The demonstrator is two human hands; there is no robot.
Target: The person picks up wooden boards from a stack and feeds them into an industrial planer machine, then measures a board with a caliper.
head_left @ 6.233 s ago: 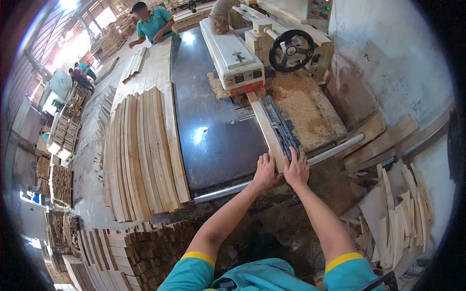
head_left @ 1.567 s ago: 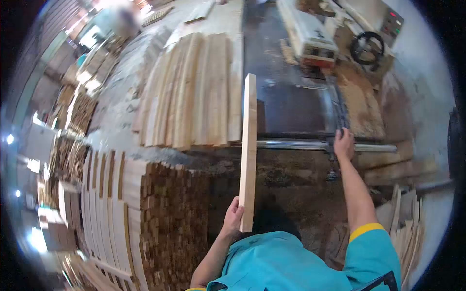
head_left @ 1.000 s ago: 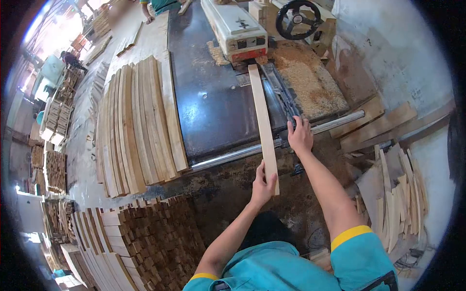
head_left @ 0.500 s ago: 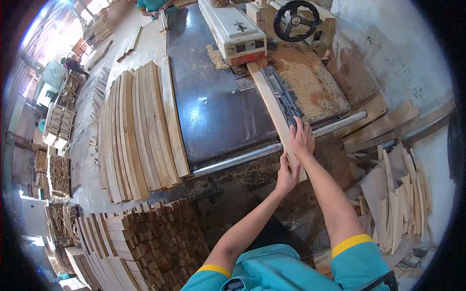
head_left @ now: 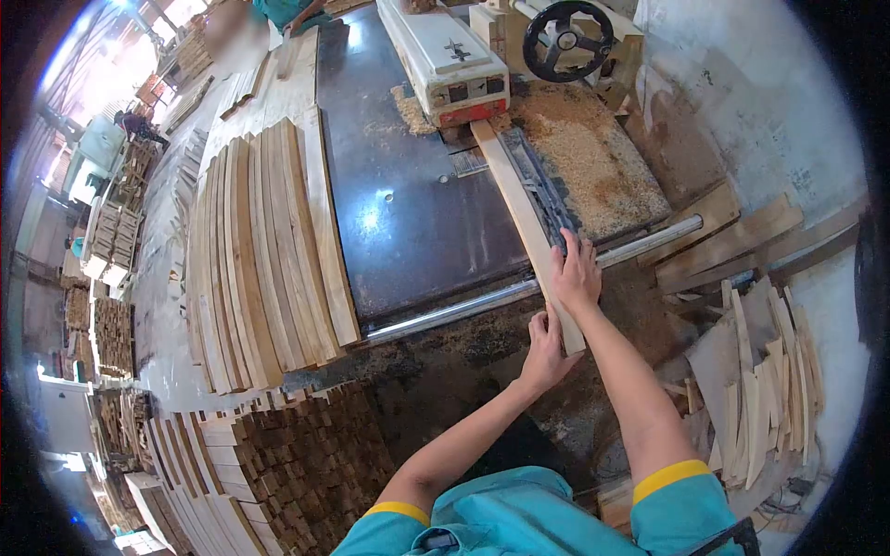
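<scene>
A long, pale wooden strip [head_left: 519, 204] lies on the dark machine table, its far end under the white machine housing [head_left: 454, 69] with a red lower front. A dark metal guide [head_left: 538, 181] runs along its right side. My left hand [head_left: 547, 354] is closed around the strip's near end from the left, beyond the table's front edge; part of its grip is hidden. Farther up, my right hand [head_left: 578, 271] holds the strip at its right edge, close to the guide's near end, with fingers pointing forward.
Several wooden strips [head_left: 264, 250] lie side by side on the left. A metal bar [head_left: 454, 310] crosses the table front. Sawdust [head_left: 593, 148] covers the right side, below a black handwheel [head_left: 567, 40]. Stacked wood [head_left: 315, 463] stands lower left; offcuts [head_left: 765, 389] lean at right. A co-worker's sleeve [head_left: 283, 11] shows at the far end.
My left hand has shifted slightly back toward me along the strip, while my right hand stays almost in place. At the far end, the co-worker's arm and a piece of wood have moved left.
</scene>
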